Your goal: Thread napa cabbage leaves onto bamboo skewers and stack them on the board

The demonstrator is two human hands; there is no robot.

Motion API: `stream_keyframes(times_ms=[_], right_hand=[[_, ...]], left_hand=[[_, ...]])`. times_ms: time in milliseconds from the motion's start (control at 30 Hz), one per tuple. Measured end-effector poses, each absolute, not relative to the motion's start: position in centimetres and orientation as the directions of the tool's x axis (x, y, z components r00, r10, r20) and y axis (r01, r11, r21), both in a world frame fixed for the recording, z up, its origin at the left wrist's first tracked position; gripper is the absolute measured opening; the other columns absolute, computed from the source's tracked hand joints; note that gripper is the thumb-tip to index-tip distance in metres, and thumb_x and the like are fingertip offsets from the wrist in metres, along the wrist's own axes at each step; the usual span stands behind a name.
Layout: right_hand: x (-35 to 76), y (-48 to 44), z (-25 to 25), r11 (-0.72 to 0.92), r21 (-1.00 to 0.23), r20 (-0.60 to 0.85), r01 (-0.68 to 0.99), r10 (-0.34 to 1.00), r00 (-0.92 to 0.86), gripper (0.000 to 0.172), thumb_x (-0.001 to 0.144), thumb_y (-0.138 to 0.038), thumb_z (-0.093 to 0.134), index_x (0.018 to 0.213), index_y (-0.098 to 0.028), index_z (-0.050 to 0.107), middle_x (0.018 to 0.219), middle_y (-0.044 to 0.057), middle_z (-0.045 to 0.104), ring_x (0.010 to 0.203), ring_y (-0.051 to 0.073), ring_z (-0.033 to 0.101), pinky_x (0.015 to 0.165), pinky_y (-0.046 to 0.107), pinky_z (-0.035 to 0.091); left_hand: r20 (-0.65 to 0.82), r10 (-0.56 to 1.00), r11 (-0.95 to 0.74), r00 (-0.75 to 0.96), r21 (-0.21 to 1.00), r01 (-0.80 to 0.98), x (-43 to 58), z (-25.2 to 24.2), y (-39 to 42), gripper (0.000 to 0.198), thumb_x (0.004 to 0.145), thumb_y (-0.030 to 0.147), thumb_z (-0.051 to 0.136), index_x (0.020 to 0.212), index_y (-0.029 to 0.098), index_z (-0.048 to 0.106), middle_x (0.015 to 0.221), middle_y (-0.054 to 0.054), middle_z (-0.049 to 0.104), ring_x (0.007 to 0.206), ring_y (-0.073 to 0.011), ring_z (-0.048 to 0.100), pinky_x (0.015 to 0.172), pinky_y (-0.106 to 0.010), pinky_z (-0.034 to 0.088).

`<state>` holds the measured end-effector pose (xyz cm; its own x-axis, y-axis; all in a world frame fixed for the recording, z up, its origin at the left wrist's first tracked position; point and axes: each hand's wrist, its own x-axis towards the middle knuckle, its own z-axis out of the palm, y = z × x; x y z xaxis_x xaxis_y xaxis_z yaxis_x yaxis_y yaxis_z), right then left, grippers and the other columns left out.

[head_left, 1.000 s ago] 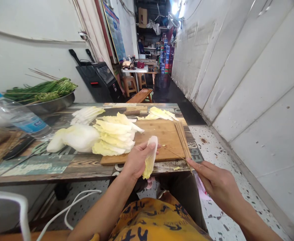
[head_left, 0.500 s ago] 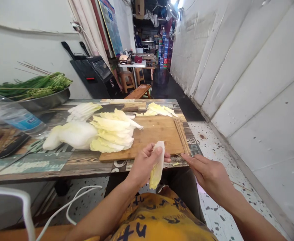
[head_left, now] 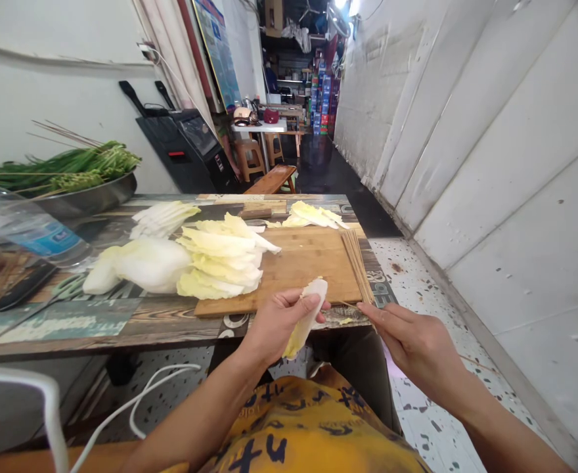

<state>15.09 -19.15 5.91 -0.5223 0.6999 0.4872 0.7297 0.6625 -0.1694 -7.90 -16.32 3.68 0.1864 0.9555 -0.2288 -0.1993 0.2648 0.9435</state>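
Observation:
My left hand [head_left: 282, 322] is closed around a pale napa cabbage leaf [head_left: 307, 322], thumb pressed on its white stem end and the yellow tip hanging toward my lap. To its right, my right hand [head_left: 412, 335] pinches a thin bamboo skewer [head_left: 349, 304], whose tip points left toward the leaf without touching it. Beyond both hands lies a wooden cutting board [head_left: 309, 263]. A row of yellow cabbage leaves [head_left: 224, 256] covers its left part. Along the right edge rests a bundle of bamboo skewers [head_left: 356, 263].
Left of the board are a whole cabbage piece [head_left: 151, 264], more leaves [head_left: 163, 219], scissors [head_left: 67, 287], a black-handled knife [head_left: 25, 287] and a plastic bottle [head_left: 47, 236]. Behind stands a metal bowl of skewered greens [head_left: 92, 196]. Further leaves [head_left: 313, 215] lie at the far edge.
My left hand has tilted the cabbage leaf, its stem end turning right and its yellow tip swinging left. The right hand with the skewer has barely moved.

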Motion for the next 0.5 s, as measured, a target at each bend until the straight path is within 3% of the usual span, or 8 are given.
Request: stream_keyframes(times_ms=[333, 500], right_hand=[[14.59, -18.93, 6.48, 0.678, -0.267, 0.47, 0.684, 0.712, -0.522, 0.032, 0.093, -0.012, 0.042, 0.118, -0.016, 0.062, 0.079, 0.004, 0.066, 0.062, 0.013, 0.059, 0.052, 0.023, 0.041], [14.67, -18.39, 6.44, 0.676, -0.4, 0.436, 0.62, 0.735, -0.52, 0.03, 0.093, -0.014, 0.044, 0.116, -0.019, 0.063, 0.086, 0.005, 0.069, 0.074, 0.013, 0.064, 0.061, 0.022, 0.047]], left_hand=[[-0.229, 0.962, 0.252, 0.146, 0.953, -0.167, -7.69, 4.02, -16.58, 0.036, 0.067, 0.047, 0.074, 0.075, 0.013, 0.073, 0.061, -0.004, 0.065, 0.05, -0.0101, 0.05, 0.046, -0.02, 0.035], [-0.207, 0.96, 0.238, 0.189, 0.959, -0.154, -8.01, 3.62, -16.5, 0.033, 0.069, 0.045, 0.073, 0.073, 0.013, 0.073, 0.061, -0.003, 0.064, 0.049, -0.0107, 0.052, 0.045, -0.022, 0.036]])
